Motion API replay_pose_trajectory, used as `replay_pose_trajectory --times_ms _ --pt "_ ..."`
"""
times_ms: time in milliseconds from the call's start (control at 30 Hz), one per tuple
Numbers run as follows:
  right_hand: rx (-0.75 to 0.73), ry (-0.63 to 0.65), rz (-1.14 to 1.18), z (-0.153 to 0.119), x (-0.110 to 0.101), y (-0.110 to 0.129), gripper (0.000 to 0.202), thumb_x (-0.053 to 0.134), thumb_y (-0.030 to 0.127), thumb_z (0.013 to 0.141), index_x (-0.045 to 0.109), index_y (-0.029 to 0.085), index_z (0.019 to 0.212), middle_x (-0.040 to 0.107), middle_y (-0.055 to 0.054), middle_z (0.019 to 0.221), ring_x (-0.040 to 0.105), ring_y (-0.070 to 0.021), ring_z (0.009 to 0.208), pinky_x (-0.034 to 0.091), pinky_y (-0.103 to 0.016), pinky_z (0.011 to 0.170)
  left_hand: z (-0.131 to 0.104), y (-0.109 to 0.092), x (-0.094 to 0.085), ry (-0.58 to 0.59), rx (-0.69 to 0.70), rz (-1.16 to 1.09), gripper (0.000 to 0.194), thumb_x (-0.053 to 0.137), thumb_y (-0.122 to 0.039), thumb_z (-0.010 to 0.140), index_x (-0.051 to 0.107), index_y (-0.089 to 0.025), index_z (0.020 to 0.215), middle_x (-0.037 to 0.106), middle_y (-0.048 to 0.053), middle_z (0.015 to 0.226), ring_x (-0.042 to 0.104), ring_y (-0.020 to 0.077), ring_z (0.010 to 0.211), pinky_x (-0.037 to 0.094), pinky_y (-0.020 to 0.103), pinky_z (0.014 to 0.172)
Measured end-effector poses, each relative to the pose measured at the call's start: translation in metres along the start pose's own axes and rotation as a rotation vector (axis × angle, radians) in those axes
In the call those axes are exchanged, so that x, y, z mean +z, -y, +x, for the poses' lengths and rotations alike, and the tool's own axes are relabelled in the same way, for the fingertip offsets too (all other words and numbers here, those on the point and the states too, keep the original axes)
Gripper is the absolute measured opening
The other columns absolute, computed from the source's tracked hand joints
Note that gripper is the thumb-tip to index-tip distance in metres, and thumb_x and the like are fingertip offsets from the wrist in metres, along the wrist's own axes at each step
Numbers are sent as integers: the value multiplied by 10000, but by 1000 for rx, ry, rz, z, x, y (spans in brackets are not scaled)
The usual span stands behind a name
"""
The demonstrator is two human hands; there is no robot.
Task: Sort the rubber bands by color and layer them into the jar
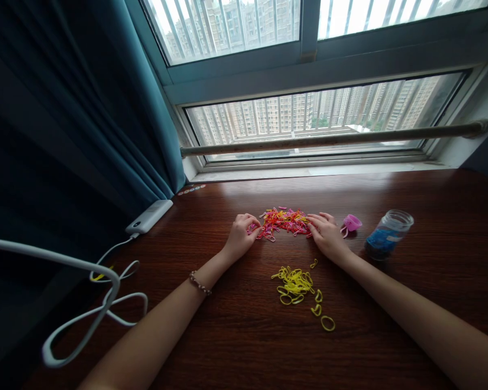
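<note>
A heap of small rubber bands [287, 221], mostly red, pink and orange with some yellow, lies on the brown table. My left hand [241, 234] rests at the heap's left edge, its fingers curved and parted from the thumb, with pink bands showing between them. On the opposite edge, my right hand [326, 234] lies with fingers stretched out, touching the bands. Closer to me is a separate group of yellow rubber bands [295, 284]. Several single yellow ones, including a round loop [327, 323], lie to its right.
Right of my right hand sit a small pink cup-like item [352, 222] and a clear jar [388, 234] with a blue label. A white power strip [149, 216] with its cable [116, 281] lies left, beside a blue curtain [146, 135]. A barred window is behind the table.
</note>
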State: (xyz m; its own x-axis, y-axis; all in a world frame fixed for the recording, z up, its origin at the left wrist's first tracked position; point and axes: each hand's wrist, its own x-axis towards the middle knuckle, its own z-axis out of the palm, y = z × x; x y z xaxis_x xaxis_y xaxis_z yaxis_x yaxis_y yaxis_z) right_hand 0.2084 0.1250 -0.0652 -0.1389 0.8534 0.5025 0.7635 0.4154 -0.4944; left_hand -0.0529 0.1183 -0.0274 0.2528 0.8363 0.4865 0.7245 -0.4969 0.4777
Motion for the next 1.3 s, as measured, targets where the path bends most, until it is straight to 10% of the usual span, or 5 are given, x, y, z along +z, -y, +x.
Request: replay_pose_trajectory --times_ms 400,733,867,1067,1300 --pt "2 -39 164 4 -3 0 292 403 251 838 674 197 931 650 -65 998 517 -234 1001 385 -410 906 -26 -66 8 445 494 -337 112 557 -229 792 654 -175 775 649 52 715 543 152 735 423 297 744" --pt "278 -96 701 1 -16 15 188 642 323 693 650 161 789 675 -63 789 626 -212 744 497 -332 697 -4 -15 8 -74 106 -111 141 541 -255 802 646 -172 759 635 57 774 553 172 778 440 306 749" --pt "178 122 886 1 -23 31 218 665 344 681 661 166 807 679 -53 805 625 -198 756 499 -297 660 12 13 11 -174 -47 27 95 559 -215 777 635 -179 822 641 42 811 558 178 798 444 305 740" --pt "-137 550 715 -3 -31 42 196 638 353 721 697 166 719 664 -36 695 598 -168 658 466 -266 608 24 26 18 -35 89 126 120 558 -187 769 654 -207 838 658 30 899 535 195 933 407 341 846" --pt "-80 -22 133 4 -11 8 238 477 296 836 673 202 934 658 -69 977 533 -246 978 392 -416 893 20 30 18 79 114 218 248 490 -148 800 655 -267 941 659 -1 981 496 201 1008 340 384 886"
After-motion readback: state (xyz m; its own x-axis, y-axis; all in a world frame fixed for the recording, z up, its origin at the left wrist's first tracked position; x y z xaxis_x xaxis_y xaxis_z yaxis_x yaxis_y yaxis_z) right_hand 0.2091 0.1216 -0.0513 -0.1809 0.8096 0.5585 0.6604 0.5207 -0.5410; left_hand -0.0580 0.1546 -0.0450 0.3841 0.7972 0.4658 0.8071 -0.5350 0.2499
